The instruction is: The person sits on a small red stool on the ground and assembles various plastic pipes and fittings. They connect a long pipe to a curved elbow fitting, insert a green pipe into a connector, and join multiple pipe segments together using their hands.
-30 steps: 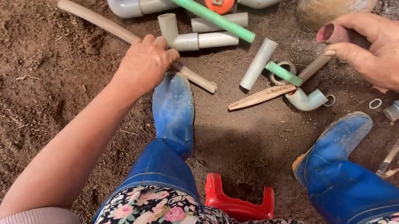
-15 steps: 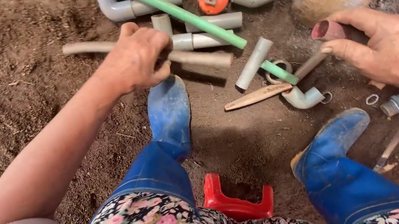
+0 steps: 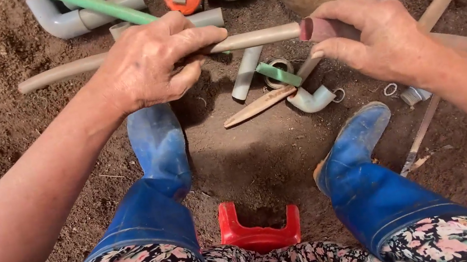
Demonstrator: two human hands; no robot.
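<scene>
Fingers [image 3: 192,37] of left hand [image 3: 152,62] wrapped round long beige plastic pipe [image 3: 256,37] mid-length; right hand [image 3: 382,36] pinching reddish-brown coupling [image 3: 323,27] at its end. Pipe looks light, stiff, dusty, maybe slippery; grip near joint.

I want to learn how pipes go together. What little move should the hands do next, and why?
Probably push the reddish fitting in the right hand leftwards onto the end of the long tan pipe that the left hand grips. The fitting's open end already sits right at the pipe's end and roughly in line with it, so only a short push seems left.
</scene>
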